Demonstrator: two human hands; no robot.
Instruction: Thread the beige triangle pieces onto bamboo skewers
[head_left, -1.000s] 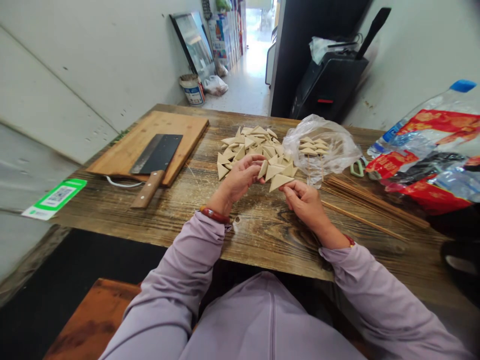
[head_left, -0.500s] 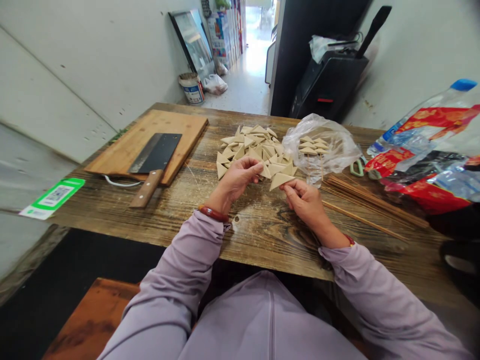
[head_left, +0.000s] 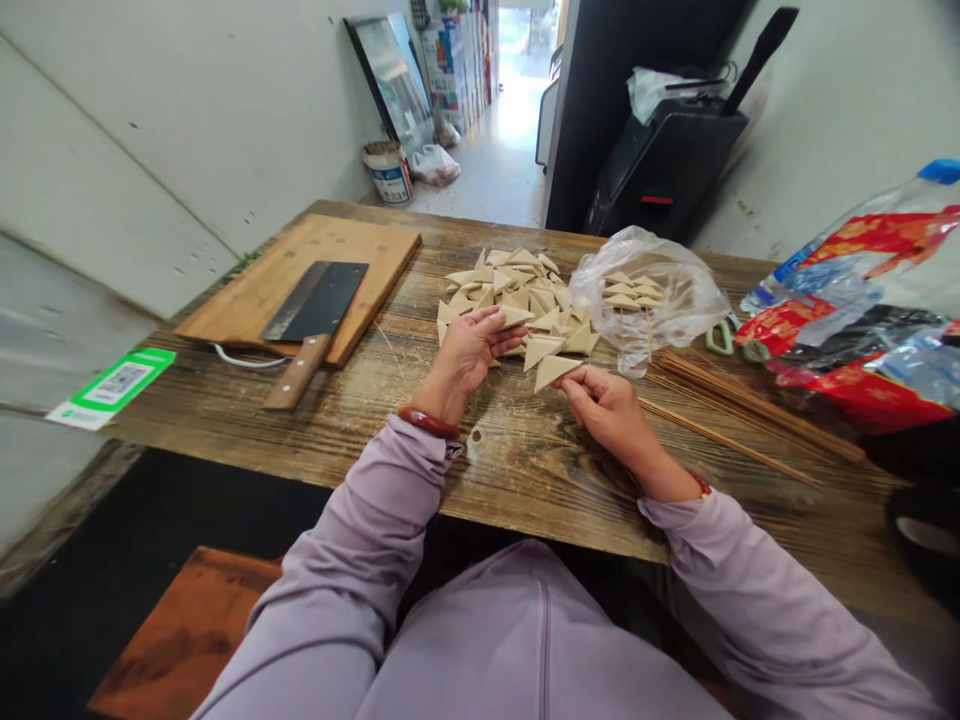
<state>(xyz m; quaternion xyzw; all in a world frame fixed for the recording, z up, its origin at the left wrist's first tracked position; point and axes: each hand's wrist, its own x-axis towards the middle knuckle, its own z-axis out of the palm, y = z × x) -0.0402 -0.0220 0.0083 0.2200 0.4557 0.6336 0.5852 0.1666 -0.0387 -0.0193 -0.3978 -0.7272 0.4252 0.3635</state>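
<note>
Left hand [head_left: 469,355]: half open, fingers loosely curled, thumb over one end of a beige triangle [head_left: 515,316]; we read the hold as light.
Right hand [head_left: 604,400]: drawn to a fingertip pinch on one corner of a second triangle [head_left: 553,372], the rest jutting out leftward.
Triangle pile [head_left: 517,275]: heaped on the table [head_left: 517,470] just beyond both hands; we count no pieces, they overlap too much.
Slip risk: a corner-only pinch could let the second triangle swivel or drop, we judge.
Mix-up risk: with the pile so near, a sleeve or knuckle could knock loose pieces about, or a dropped one could vanish among its likes.
Blade risk: the cleaver [head_left: 319,300] lies on the chopping board [head_left: 382,250], handle past the near edge; a wide left elbow could catch it.
Triangle make: matte, flat-faced, sharp-cornered; stiff-looking, material unclear to us.
Sticks [head_left: 757,405]: thin, straight, brown, bundled right of the right hand.
Plastic bag [head_left: 690,300]: clear, crumpled, around stacked triangles on sticks.
Table grain: dark, streaky, scuffed wood.
</note>
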